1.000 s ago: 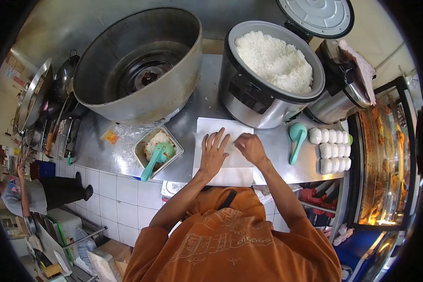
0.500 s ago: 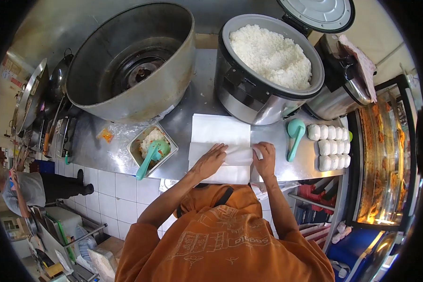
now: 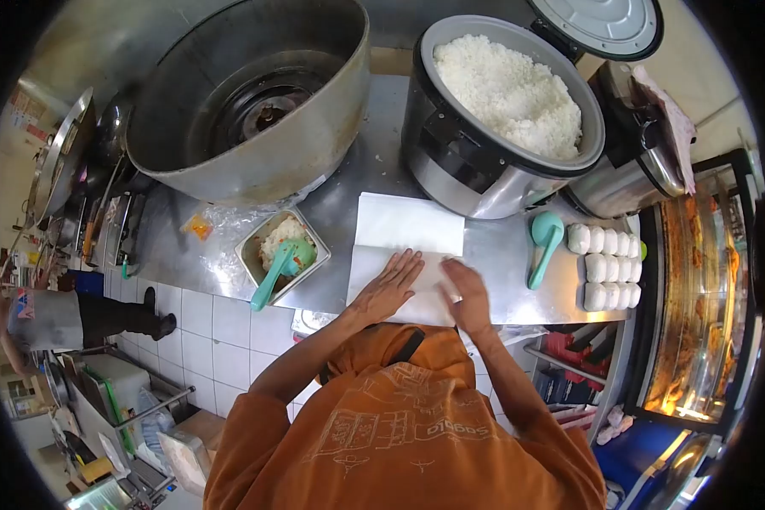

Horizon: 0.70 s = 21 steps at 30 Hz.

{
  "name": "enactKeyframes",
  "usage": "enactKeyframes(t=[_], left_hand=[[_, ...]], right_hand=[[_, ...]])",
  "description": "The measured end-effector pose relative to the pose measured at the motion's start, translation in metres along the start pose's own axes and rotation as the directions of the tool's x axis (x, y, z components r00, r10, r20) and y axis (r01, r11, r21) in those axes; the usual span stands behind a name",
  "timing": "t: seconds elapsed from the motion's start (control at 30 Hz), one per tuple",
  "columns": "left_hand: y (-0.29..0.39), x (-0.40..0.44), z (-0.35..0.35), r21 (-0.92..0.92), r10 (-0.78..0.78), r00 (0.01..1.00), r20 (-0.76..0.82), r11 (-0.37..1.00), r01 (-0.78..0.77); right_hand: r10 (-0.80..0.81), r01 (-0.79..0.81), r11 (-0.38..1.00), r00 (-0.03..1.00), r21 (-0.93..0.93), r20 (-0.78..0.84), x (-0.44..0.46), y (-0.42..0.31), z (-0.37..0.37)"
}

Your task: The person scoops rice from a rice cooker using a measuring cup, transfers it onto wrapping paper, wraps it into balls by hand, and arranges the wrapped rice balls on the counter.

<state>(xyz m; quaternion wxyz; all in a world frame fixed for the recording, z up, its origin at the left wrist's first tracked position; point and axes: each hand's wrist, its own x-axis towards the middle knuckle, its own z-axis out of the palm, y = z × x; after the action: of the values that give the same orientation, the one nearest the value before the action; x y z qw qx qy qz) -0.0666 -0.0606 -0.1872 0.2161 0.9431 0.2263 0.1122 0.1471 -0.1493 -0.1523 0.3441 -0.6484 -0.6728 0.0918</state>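
White paper sheets [image 3: 408, 223] lie on the steel counter in front of me, the lower part overlapping the upper one. My left hand [image 3: 391, 285] rests flat on the lower sheet with its fingers spread. Over the right edge of the same paper is my right hand [image 3: 466, 297], blurred by motion, its fingers apart. To the left stands a square container [image 3: 313, 276] of rice with a green scoop [image 3: 270, 276] in it. Right of the paper lie another green scoop [image 3: 544, 251] and several wrapped white bundles [image 3: 597, 269] in rows.
A large metal pot [image 3: 255, 161] stands at the back left. Beside it is an open cooker [image 3: 450, 183] full of rice. A lit glass case [image 3: 697, 297] is at the right. Another person [image 3: 51, 319] stands at the far left.
The lower sheet now lies flatter under my left hand. My right hand has shifted from the sheet's raised right edge onto the paper, its fingers opening. The other person's arms have moved.
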Motion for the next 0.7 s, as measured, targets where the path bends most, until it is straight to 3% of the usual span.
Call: enactKeyframes(t=[0.03,0.1,0.13,0.23,0.27,0.37,0.43,0.47,0.5,0.53,0.57,0.6,0.63,0.67,0.7], left_hand=[[-0.002,-0.007,0.001,0.011,-0.018,1.0,0.023,1.0,0.018],[-0.015,-0.026,0.007,0.034,-0.053,0.998,0.042,0.998,0.051],[-0.029,-0.042,0.014,0.09,-0.09,0.995,0.031,0.992,0.086],[-0.056,-0.059,0.013,0.164,-0.121,0.989,0.081,0.981,0.106],[-0.065,-0.053,0.02,0.089,-0.099,0.995,-0.028,0.991,0.101],[-0.048,0.007,-0.007,0.096,-0.321,0.926,-0.201,0.934,0.345],[-0.064,0.036,0.007,-0.036,-0.399,0.894,-0.203,0.916,0.4],[-0.083,0.043,0.042,0.114,-0.359,0.913,-0.197,0.916,0.385],[-0.076,0.049,0.026,0.061,-0.42,0.908,-0.014,0.906,0.42],[-0.082,0.05,0.032,0.146,-0.467,0.882,0.061,0.878,0.455],[-0.091,0.043,0.047,0.062,-0.381,0.924,-0.017,0.922,0.382],[-0.097,0.032,0.058,-0.084,-0.326,0.941,-0.094,0.944,0.319],[-0.09,0.017,0.047,-0.058,-0.223,0.957,-0.186,0.975,0.216],[-0.087,0.009,0.051,-0.114,-0.257,0.948,-0.187,0.964,0.239],[-0.084,0.004,0.056,-0.178,-0.282,0.942,-0.18,0.952,0.25]], right_hand=[[-0.109,0.121,0.989,0.985,-0.081,0.133,-0.003,-0.005,0.007],[-0.142,0.169,0.977,0.971,-0.133,0.192,-0.032,0.042,0.046],[-0.146,0.166,0.98,0.974,-0.11,0.172,-0.026,0.043,0.04],[0.074,-0.056,0.997,0.932,-0.06,0.354,-0.003,0.03,0.024],[-0.022,0.047,0.998,0.916,-0.052,0.402,0.002,0.049,0.03],[0.409,-0.342,0.908,0.847,-0.242,0.339,0.045,0.048,0.041],[0.112,-0.062,0.953,0.981,-0.297,0.156,0.055,0.045,0.039],[0.099,-0.003,0.958,0.942,-0.286,0.322,0.057,0.065,0.051],[0.038,0.088,0.947,0.924,-0.308,0.381,0.053,0.09,0.068],[0.251,-0.096,0.948,0.811,-0.302,0.529,0.063,0.082,0.066],[0.154,-0.062,0.973,0.894,-0.224,0.421,0.055,0.076,0.065],[0.003,0.097,0.956,0.941,-0.278,0.339,0.042,0.082,0.069],[-0.126,0.2,0.93,0.961,-0.308,0.245,0.029,0.075,0.067],[-0.242,0.28,0.916,0.957,-0.288,0.159,0.015,0.068,0.065],[-0.19,0.233,0.928,0.967,-0.289,0.168,0.003,0.055,0.063]])
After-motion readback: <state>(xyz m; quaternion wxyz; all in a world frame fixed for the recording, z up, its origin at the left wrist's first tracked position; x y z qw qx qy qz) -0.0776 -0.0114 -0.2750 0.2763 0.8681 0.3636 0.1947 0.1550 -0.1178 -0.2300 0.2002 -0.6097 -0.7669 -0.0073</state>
